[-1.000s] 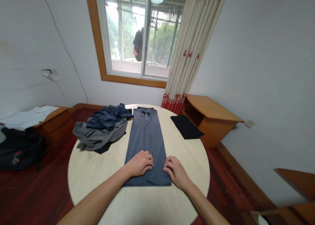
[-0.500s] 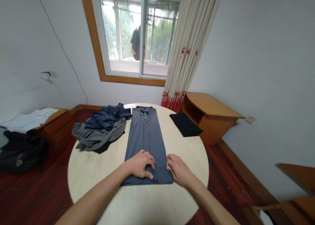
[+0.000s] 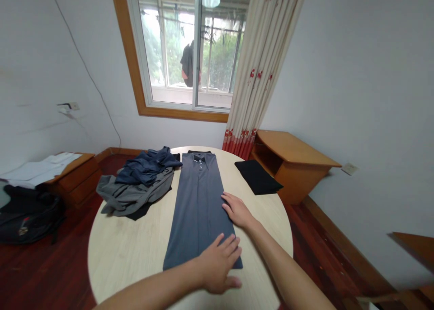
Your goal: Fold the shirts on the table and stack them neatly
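A grey-blue collared shirt (image 3: pixel 195 206) lies in a long narrow strip down the middle of the round table (image 3: pixel 125 251), its buttoned collar at the far end. My left hand (image 3: pixel 220 262) is spread over the shirt's near right corner, fingers apart and holding nothing. Farther up, the fingers of my right hand (image 3: pixel 237 209) rest on the shirt's right edge, stretched out. The forearms cover part of the near hem.
A heap of crumpled clothes (image 3: pixel 142 176) in navy, grey and black lies on the table's left. Folded black cloth (image 3: pixel 258 177) sits at the right. Beyond stand a wooden desk (image 3: pixel 294 149) and a curtain (image 3: pixel 259 83); a black bag (image 3: pixel 30 215) is on the floor.
My left hand has moved right and nearer the front edge, its fingers spreading. My right hand has slid farther up the shirt's right edge and uncurled. The shirt's near end lies flatter.
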Motion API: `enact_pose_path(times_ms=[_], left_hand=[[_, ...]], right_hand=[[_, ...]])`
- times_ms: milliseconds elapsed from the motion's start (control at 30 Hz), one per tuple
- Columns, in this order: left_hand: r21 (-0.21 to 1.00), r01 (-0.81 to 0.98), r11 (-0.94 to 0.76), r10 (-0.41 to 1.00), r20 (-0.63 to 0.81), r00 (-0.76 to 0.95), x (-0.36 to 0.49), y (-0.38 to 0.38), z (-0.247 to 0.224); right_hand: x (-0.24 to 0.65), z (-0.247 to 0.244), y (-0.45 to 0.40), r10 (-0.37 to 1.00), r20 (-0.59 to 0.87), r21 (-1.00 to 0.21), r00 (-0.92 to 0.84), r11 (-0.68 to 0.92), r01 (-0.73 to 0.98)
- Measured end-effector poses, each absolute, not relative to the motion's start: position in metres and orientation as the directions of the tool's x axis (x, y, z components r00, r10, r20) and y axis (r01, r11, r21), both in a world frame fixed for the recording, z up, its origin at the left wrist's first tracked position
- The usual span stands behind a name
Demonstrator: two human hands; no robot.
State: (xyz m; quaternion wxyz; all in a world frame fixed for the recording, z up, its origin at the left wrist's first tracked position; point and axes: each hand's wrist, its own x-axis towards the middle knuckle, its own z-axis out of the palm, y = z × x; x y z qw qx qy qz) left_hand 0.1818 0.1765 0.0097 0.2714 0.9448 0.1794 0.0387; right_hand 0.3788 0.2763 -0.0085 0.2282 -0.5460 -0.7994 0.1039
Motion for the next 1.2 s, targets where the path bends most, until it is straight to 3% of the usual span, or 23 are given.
enact_pose_path(times_ms=[100,167,233,333,600,867,1200], left_hand=[[0.701,0.144,-0.698,0.23,0.029,0.973,0.151,0.184,0.028],[0.705,0.214,-0.676,0.416,0.125,0.901,0.119,0.207,0.032],[0.626,0.418,-0.658,0.643,0.179,0.744,0.084,0.235,0.025],[0.491,0.615,-0.617,0.758,0.163,0.631,0.038,0.267,0.007],[0.536,0.538,-0.651,0.653,0.033,0.757,0.009,0.265,-0.006],[0.498,0.502,-0.707,0.647,0.169,0.743,0.026,0.233,-0.002],[0.597,0.374,-0.71,0.548,0.133,0.826,0.035,0.171,0.046]], right_hand=[[0.395,-0.029,0.282,0.92,0.262,-0.436,-0.29,0.381,0.815],[0.406,-0.036,0.281,0.914,0.285,-0.446,-0.289,0.393,0.804],[0.413,-0.036,0.277,0.907,0.28,-0.452,-0.316,0.415,0.79],[0.414,-0.025,0.268,0.898,0.204,-0.478,-0.39,0.439,0.761],[0.4,0.004,0.24,0.855,0.042,-0.561,-0.517,0.448,0.696],[0.406,-0.012,0.212,0.846,0.234,-0.572,-0.479,0.518,0.635],[0.423,0.034,0.149,0.829,0.027,-0.677,-0.559,0.427,0.6]])
